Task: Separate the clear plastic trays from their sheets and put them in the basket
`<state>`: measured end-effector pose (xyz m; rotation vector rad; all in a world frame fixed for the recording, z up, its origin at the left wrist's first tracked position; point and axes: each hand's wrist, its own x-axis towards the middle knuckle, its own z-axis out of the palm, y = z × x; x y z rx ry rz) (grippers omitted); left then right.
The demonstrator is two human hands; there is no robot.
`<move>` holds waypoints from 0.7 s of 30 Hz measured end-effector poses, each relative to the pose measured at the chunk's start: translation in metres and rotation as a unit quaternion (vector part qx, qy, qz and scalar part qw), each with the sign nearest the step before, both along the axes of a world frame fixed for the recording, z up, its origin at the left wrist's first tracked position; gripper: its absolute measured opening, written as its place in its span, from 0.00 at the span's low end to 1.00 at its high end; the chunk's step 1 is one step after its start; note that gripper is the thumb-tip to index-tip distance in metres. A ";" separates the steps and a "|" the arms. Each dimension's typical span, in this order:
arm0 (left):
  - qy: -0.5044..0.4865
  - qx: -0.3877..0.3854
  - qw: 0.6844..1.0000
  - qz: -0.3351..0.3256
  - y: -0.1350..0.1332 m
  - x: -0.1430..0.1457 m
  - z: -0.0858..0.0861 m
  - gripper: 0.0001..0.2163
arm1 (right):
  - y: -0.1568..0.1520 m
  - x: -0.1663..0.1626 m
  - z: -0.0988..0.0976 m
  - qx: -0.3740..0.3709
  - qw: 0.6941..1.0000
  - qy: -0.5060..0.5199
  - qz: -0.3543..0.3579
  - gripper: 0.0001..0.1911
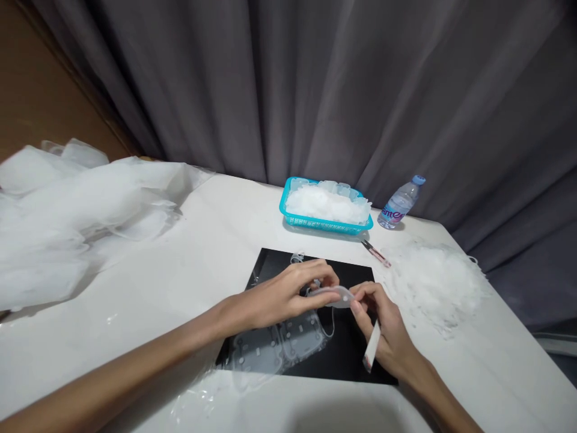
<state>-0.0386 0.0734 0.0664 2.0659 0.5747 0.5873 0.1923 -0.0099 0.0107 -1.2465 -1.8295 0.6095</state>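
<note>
Over a black board (351, 361), my left hand (293, 291) pinches a small translucent plastic piece (340, 296) that carries a white dot. My right hand (383, 328) grips the same piece at its right end between thumb and fingers. A flat white strip-like object (372, 347) sticks out below the right palm; its kind cannot be made out. Beneath my left wrist lies a clear plastic sheet (283, 346) with rounded panels and small white marks, partly covered by the hand. A thin clear loop hangs near the held piece.
Behind the board stands a blue basket (327, 227) full of translucent white pieces. Right of it are a water bottle (399, 204) and small pink-handled snips (376, 253). A heap of clear scraps (437, 285) lies at right, a large white plastic pile (90, 216) at left.
</note>
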 end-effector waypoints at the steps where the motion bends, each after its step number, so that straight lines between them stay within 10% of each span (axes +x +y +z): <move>1: 0.002 0.000 1.000 0.004 -0.002 0.001 0.001 0.11 | 0.000 0.000 0.001 -0.014 1.000 -0.013 0.011 0.03; 21: 0.056 -0.079 0.993 -0.067 0.008 -0.006 -0.001 0.11 | -0.003 -0.013 -0.010 -0.022 0.987 0.161 0.001 0.02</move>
